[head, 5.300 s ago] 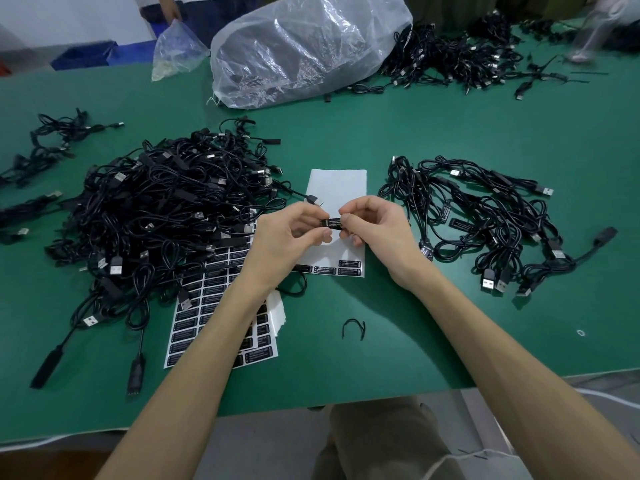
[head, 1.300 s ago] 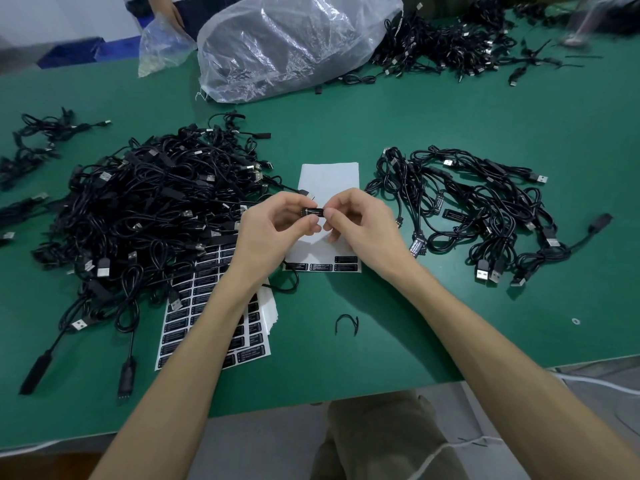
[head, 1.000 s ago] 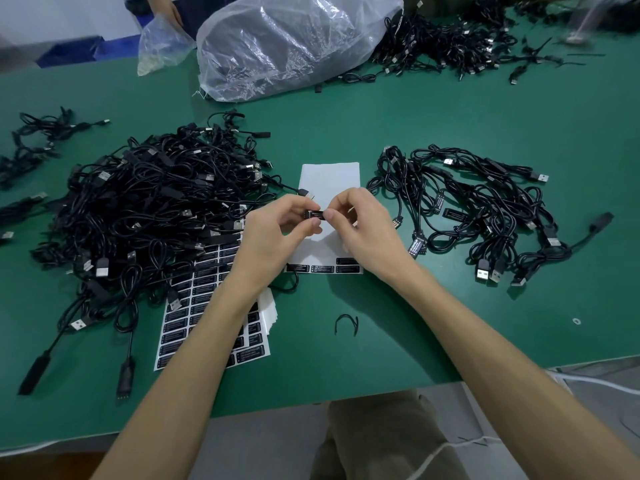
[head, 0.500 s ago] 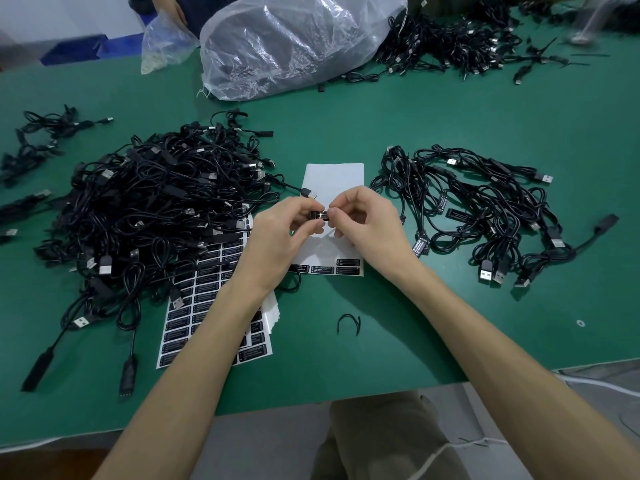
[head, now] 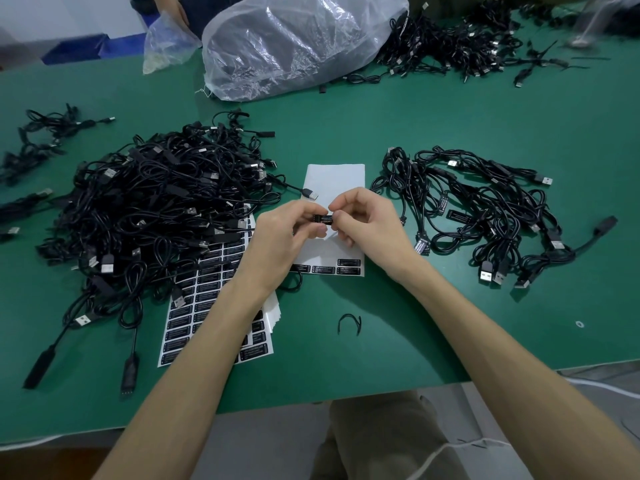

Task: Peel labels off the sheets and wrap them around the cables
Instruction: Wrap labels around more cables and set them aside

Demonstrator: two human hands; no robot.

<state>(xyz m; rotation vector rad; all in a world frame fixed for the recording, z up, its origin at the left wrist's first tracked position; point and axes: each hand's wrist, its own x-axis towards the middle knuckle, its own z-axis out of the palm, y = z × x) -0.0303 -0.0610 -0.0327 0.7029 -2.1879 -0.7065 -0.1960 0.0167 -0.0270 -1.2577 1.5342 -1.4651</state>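
Change: The two hands are staying almost where they were a moment ago, meeting over the white sheet. Only the fingertips are shifting slightly around the small black piece. The cable piles are lying unmoved.
Left hand: The left hand [head: 280, 237] is pinching the left end of a thin black cable section [head: 322, 219] between thumb and fingertips.
Right hand: The right hand [head: 370, 223] is pinching the right end of the same section, fingers curled. It appears to be pressing a black label around it.
Task's thing: The label being wrapped is sitting on that section, held just above the nearly used sheet [head: 334, 178]. A few labels are remaining along the sheet's near edge.
Full sheets: A stack of full label sheets [head: 194, 306] is lying near and left, partly under the left forearm.
Left pile: A big tangle of black USB cables [head: 156, 202] is waiting to the left, likely unlabelled.
Right pile: A smaller group of cables [head: 485, 209] is lying to the right, several showing labels.
Table: A green table [head: 415, 133] is carrying everything. A large clear plastic bag [head: 294, 39] is resting at the far side.
Risk: The label could be closing crooked, leaving sticky edges exposed, if the fingers are rolling it unevenly.
Risk: The trailing cable could be dragging the sheet or snagging the left tangle when lifted away.
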